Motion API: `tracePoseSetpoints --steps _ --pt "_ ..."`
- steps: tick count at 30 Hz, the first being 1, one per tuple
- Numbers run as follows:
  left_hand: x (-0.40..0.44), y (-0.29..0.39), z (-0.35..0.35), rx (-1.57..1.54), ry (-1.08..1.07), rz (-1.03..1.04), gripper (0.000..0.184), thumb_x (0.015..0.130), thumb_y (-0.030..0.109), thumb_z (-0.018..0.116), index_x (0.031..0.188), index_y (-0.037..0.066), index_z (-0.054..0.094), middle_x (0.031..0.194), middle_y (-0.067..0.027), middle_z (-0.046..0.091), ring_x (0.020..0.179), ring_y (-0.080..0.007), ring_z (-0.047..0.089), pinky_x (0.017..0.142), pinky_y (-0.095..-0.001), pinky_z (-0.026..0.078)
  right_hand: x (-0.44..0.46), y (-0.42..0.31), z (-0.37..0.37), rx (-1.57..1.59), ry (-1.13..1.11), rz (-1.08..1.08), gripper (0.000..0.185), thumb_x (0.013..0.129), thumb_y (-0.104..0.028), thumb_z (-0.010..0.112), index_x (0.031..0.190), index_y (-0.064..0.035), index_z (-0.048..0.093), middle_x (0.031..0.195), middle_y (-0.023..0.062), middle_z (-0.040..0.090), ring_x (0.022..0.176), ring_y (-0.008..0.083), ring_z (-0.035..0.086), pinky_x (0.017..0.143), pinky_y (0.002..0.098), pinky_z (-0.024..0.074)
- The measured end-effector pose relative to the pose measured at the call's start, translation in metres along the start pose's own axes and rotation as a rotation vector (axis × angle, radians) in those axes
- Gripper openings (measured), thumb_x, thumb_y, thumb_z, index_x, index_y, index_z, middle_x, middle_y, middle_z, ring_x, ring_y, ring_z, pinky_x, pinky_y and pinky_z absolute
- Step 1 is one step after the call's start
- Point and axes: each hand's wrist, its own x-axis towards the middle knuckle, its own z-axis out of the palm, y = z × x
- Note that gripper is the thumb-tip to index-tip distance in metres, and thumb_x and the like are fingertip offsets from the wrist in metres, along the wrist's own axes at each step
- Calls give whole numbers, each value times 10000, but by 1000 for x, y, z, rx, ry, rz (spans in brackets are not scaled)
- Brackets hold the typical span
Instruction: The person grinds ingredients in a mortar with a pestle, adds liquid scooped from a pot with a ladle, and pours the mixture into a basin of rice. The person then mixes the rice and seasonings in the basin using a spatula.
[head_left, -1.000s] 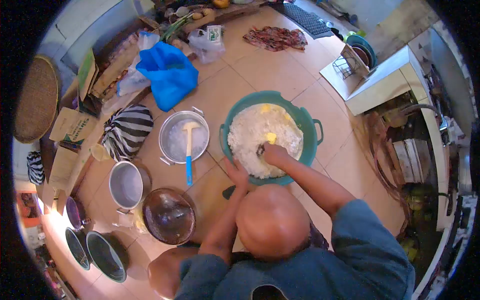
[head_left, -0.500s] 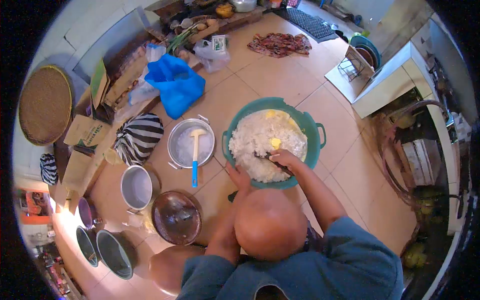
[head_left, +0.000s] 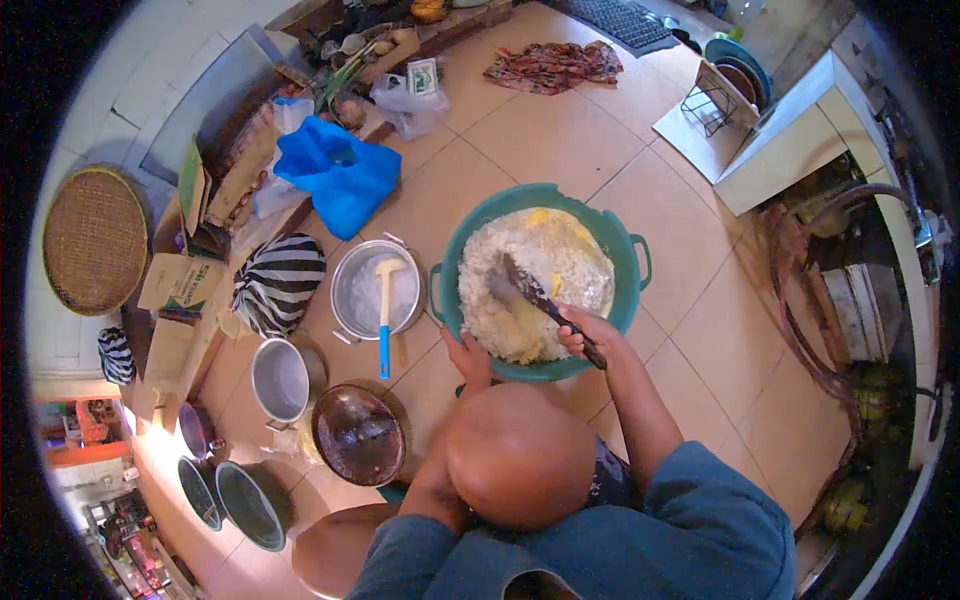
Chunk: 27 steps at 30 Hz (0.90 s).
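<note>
A green plastic basin point(head_left: 632, 297) with side handles sits on the floor, holding a heap of white cooked rice point(head_left: 510, 325) with yellow patches near its far side and middle. My right hand point(head_left: 590, 335) is closed around the handle of a dark rice paddle point(head_left: 540, 297), whose blade reaches into the rice and looks blurred at the tip. Against the basin's near left side rests my left hand point(head_left: 467, 357), its fingers spread apart and touching the outer wall by the rim. A clear, shiny area, perhaps plastic film, shows at the rice's right side.
Left of the basin stands a metal pot point(head_left: 345, 318) with a blue-handled spatula point(head_left: 385, 335). Nearby are another metal pot point(head_left: 285, 385), a dark round bowl point(head_left: 358, 440) and a blue plastic bag point(head_left: 350, 185). A patterned cloth point(head_left: 550, 68) lies on the far floor.
The rice paddle has swung up and leftward, its blade now more exposed over the rice. My right hand has moved back along with its handle. The view has shifted slightly.
</note>
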Motion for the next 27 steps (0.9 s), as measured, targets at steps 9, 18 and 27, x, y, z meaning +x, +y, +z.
tracePoseSetpoints --steps 9,18,27 --pt "3 -18 1 17 -30 -64 388 866 61 432 1244 -9 382 1083 -203 538 995 -324 533 868 -380 396 -38 -12 -34 202 90 -55 233 883 -335 541 1043 -221 416 587 -50 429 397 41 338 356 199 291" --pt "3 -9 7 -2 19 -97 387 848 45 469 1225 0 400 1080 -212 541 1002 -335 534 854 -386 404 -35 -54 4 -799 357 -505 402 920 -285 422 1277 -108 374 642 -12 475 456 97 420 418 256 364" --pt "7 -16 5 27 -46 -156 354 898 144 425 1222 4 403 1094 -226 517 976 -367 520 839 -420 403 29 17 9 -1638 304 -376 365 881 -222 402 1220 -99 459 1087 205 566 1021 337 542 874 403 413"
